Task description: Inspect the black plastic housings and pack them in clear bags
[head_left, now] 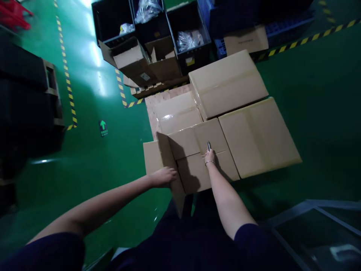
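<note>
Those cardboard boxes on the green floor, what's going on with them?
A person leans over a cardboard box in a group of sealed boxes. The right hand presses a small metal tool onto the seam between the top flaps. The left hand rests on the opened side flap. Black bins with plastic bags stand behind.

I see matt brown cardboard boxes (203, 158) at frame centre, a glossy green floor (93, 150) on the left, and shiny plastic bags (188, 39) up top.
</note>
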Demonstrator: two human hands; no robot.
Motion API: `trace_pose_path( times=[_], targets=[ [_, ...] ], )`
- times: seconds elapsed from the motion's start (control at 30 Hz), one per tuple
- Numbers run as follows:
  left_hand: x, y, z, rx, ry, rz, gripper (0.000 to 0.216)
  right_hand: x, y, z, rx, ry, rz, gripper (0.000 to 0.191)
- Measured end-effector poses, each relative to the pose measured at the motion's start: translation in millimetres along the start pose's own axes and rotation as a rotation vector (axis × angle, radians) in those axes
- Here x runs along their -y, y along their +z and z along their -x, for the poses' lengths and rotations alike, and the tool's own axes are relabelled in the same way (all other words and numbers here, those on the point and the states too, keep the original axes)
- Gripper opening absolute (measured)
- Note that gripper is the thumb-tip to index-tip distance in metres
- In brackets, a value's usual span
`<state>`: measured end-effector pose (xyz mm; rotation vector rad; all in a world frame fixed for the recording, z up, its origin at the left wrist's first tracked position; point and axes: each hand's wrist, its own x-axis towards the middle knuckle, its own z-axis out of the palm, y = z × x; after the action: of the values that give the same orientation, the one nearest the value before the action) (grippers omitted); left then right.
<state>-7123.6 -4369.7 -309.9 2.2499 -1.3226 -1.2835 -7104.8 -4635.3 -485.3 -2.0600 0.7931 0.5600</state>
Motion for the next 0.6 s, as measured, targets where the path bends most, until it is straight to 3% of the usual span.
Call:
trace_pose_path(
  times=[0.07, 0.1, 0.17, 0.27, 0.4, 0.5, 0.6],
  targets=[
    [2, 19, 50, -0.02, -0.349, 0.219, 0.019, 9, -2, -1, 0.032, 0.025, -0.011, 0.027],
    [3, 28, 63, -0.031, -0.544, 0.377, 0.025, 12, -5, 0, 0.051, 0.029, -0.02, 0.027],
    [5, 43, 59, -0.056, -0.799, 0.593, 0.033, 8, -17, 8, 0.092, 0.022, -0.041, 0.027],
    [5, 51, -3, -0.112, -0.838, 0.726, 0.026, -30, -44, 50, 0.139, 0.012, -0.052, 0.025],
    [-11, 49, -119, -0.263, -0.796, 1.002, 0.025, -108, -67, 156, 0.173, 0.037, -0.019, 0.021],
    [-25, 51, -179, -0.392, -0.8, 1.242, 0.029, -148, -61, 216, 0.18, 0.072, 0.008, 0.031],
    [-30, 56, -204, -0.497, -0.83, 1.431, 0.031, -166, -44, 226, 0.172, 0.092, 0.03, 0.042]
  ],
)
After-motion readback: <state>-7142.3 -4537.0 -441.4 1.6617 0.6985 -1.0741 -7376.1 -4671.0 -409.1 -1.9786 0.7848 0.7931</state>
